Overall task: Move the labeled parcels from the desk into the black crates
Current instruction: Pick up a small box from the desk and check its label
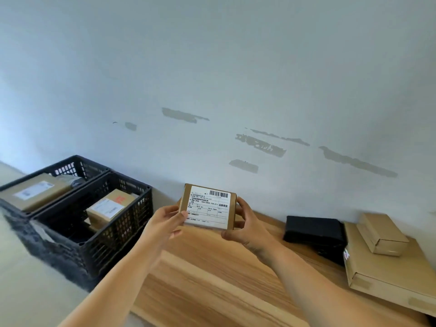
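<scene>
A small brown cardboard parcel [207, 206] with a white barcode label is held up above the wooden desk [212, 279], its label facing me. My left hand [165, 224] grips its left edge and my right hand [245, 226] grips its right edge. Two black lattice crates stand on the floor left of the desk: the nearer crate [118, 234] holds labeled brown parcels, and the farther crate [77, 165] holds a flat labeled parcel and a grey bag.
At the desk's right end lie a black parcel [313, 228], a large flat cardboard box [387, 279] and a small cardboard box [382, 233] stacked on it. A white wall with scuffed patches runs right behind the desk and crates.
</scene>
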### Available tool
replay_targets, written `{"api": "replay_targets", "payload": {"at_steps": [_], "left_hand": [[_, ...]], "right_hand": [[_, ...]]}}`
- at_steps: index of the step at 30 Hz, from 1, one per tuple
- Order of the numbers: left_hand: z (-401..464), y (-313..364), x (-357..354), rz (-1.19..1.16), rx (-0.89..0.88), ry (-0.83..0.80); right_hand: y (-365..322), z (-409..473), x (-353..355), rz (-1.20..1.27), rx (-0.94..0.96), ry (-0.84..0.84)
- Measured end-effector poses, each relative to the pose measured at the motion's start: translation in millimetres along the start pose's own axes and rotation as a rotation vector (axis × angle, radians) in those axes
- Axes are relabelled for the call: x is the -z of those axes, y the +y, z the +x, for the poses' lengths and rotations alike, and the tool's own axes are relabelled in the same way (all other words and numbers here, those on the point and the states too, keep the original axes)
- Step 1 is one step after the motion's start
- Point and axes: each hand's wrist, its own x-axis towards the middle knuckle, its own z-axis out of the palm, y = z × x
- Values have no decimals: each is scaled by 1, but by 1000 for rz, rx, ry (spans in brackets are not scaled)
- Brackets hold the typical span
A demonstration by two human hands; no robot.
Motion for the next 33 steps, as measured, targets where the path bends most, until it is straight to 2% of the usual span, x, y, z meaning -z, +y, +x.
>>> {"api": "replay_targets", "payload": {"at_steps": [6, 18, 27, 33], "left_hand": [[1, 14, 115, -45, 14, 96], [21, 34, 423, 45, 90, 322], [81, 30, 510, 13, 178, 369], [158, 37, 550, 62, 226, 352]], "right_hand": [[-36, 45, -104, -30, 20, -97], [-103, 155, -405, -153, 31, -397], [-117, 226, -482, -247, 82, -378], [-119, 306, -514, -336, 138, -381]]}}
